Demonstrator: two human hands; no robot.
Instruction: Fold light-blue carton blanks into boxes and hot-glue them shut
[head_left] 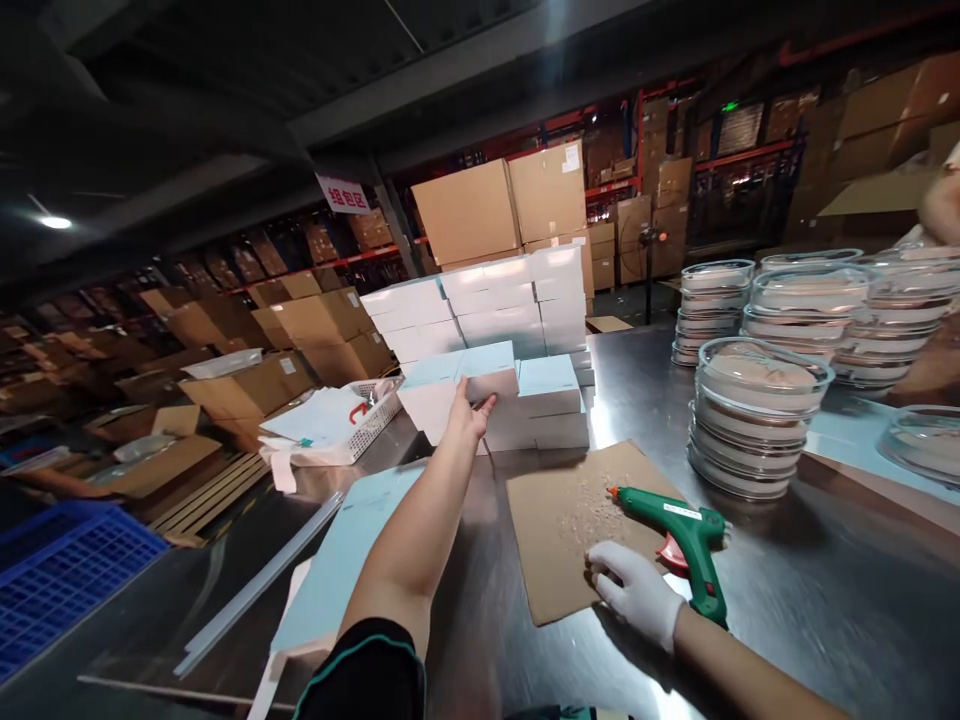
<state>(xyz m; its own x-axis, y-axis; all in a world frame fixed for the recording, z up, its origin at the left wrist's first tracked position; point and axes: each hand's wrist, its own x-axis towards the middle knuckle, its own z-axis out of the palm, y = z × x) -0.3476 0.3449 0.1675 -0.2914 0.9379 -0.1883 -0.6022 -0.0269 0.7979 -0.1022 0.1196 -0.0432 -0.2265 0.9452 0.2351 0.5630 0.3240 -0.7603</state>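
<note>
My bare left hand (471,415) reaches out to the stacked white boxes and grips the near side of a small white box (499,380) with a pale blue top. That box sits in the front row of the stack, beside another white box (550,375). My right hand (634,588), in a white glove, is over the edge of a cardboard sheet (551,540), fingers loosely curved and holding nothing. Just beyond it, a green glue gun (679,525) with an orange tip and red trigger lies on the sheet, near dried glue bits.
Stacks of round clear dishes (757,430) stand at the right, with part of another person's arm (943,205) behind. To the left are pale blue sheets (352,550), clear glue sticks (259,585) and a white basket (375,420). Cardboard cartons (469,215) rise behind the metal table (480,620).
</note>
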